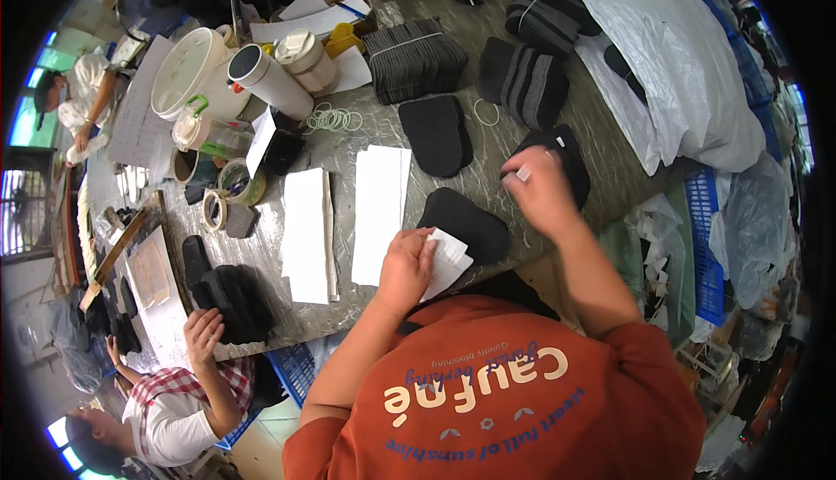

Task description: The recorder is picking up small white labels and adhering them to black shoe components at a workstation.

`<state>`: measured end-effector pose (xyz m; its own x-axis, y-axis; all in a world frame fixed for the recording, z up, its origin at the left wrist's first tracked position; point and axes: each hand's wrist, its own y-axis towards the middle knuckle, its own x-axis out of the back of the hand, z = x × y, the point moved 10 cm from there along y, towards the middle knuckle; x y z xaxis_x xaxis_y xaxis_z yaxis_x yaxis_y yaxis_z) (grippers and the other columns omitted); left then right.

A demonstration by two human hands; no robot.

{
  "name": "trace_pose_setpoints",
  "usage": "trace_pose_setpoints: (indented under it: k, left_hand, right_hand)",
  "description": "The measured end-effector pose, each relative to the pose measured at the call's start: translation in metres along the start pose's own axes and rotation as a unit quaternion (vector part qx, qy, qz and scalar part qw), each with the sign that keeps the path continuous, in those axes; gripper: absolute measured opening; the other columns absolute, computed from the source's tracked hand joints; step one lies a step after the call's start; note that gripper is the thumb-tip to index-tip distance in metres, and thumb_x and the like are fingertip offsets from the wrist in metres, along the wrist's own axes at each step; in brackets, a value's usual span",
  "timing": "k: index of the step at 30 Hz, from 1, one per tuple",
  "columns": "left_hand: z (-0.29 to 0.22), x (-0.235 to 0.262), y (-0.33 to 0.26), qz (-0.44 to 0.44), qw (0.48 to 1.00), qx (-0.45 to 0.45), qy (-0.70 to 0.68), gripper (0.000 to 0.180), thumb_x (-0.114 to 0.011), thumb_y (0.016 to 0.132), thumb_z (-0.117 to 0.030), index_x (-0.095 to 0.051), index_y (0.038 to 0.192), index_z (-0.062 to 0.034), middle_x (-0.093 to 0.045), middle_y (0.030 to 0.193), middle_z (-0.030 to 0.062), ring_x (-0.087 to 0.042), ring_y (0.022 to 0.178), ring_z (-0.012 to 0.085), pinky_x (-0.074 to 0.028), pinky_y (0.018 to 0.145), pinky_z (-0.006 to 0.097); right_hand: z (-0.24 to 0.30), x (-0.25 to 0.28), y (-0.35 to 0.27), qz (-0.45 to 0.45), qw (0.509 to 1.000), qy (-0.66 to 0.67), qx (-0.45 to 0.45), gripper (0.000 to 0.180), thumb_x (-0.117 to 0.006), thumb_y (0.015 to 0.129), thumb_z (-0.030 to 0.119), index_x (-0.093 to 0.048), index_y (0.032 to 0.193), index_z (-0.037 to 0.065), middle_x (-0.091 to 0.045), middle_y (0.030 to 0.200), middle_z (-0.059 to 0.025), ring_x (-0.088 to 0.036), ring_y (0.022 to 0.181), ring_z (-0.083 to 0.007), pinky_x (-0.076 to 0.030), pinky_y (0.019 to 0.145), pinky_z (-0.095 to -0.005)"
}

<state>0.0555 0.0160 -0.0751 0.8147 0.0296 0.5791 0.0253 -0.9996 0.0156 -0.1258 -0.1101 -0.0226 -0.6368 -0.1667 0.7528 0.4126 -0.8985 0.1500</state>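
My left hand (407,267) is closed on a few small white label sheets (448,258), near the table's front edge. Under and beside those sheets lies a black rounded pad (468,223). My right hand (542,186), slightly blurred, pinches a small white label (522,173). It is over another stack of black pads (570,162), which shows a small white mark on top and is partly hidden by the hand. Farther off lies a black pad stack (435,134), with a banded bundle of grey-striped pads (525,82) to its right.
Two white paper stacks (307,236) lie left of my left hand. Behind them are green rubber bands (333,119), a white tumbler (268,81) and a white bucket (196,75). A plastic sack (670,62) covers the right side. A co-worker (178,402) sits at left.
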Motion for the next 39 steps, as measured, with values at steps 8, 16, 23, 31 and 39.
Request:
trace_pose_setpoints:
  k: [8, 16, 23, 31, 39]
  left_hand:
    - [0.004, 0.02, 0.001, -0.025, 0.982, 0.056, 0.176, 0.015, -0.061, 0.083, -0.01, -0.057, 0.075, 0.0024, -0.063, 0.09, 0.0165, -0.058, 0.08, 0.0355, -0.047, 0.072, 0.041]
    - [-0.024, -0.035, -0.023, 0.135, 0.958, -0.128, 0.22, 0.015, -0.06, 0.082, -0.013, -0.059, 0.082, 0.0018, -0.056, 0.122, 0.0184, -0.049, 0.118, 0.0327, -0.041, 0.098, 0.039]
    - [-0.019, -0.037, -0.024, 0.134, 0.961, -0.122, 0.207, 0.017, -0.059, 0.083, -0.014, -0.059, 0.082, 0.0027, -0.054, 0.124, 0.0195, -0.048, 0.119, 0.0328, -0.04, 0.099, 0.038]
    - [-0.028, -0.034, -0.016, 0.121, 0.964, -0.123, 0.201, 0.014, -0.057, 0.081, -0.013, -0.058, 0.083, 0.0013, -0.051, 0.128, 0.0196, -0.05, 0.113, 0.0327, -0.038, 0.098, 0.042]
    - [-0.024, -0.046, -0.017, 0.155, 0.941, -0.12, 0.276, 0.012, -0.053, 0.079, -0.012, -0.059, 0.083, -0.0026, -0.047, 0.132, 0.0197, -0.048, 0.114, 0.0312, -0.036, 0.099, 0.047]
  right_hand:
    - [0.045, -0.082, -0.037, 0.108, 0.953, 0.282, 0.015, 0.009, -0.063, 0.077, 0.004, -0.054, 0.078, 0.002, -0.053, 0.082, -0.0099, -0.054, 0.078, -0.0232, -0.043, 0.07, -0.0321]
    - [-0.007, -0.128, -0.02, 0.167, 0.957, 0.214, -0.104, 0.005, -0.06, 0.082, 0.004, -0.059, 0.082, -0.001, -0.059, 0.068, -0.0025, -0.053, 0.063, -0.0075, -0.044, 0.059, -0.0241]
    - [-0.007, -0.134, -0.021, 0.175, 0.957, 0.201, -0.118, 0.007, -0.062, 0.08, 0.006, -0.062, 0.08, -0.001, -0.061, 0.069, -0.0055, -0.055, 0.062, -0.0091, -0.044, 0.057, -0.0253]
    - [-0.003, -0.125, -0.018, 0.137, 0.976, 0.137, -0.094, 0.01, -0.064, 0.077, 0.013, -0.064, 0.08, 0.004, -0.065, 0.075, -0.012, -0.063, 0.069, -0.0281, -0.049, 0.062, -0.0369]
    - [-0.007, -0.121, -0.019, 0.105, 0.97, 0.171, -0.14, 0.019, -0.069, 0.074, 0.007, -0.059, 0.09, 0.001, -0.063, 0.069, -0.0104, -0.062, 0.062, -0.0203, -0.048, 0.058, -0.0316]
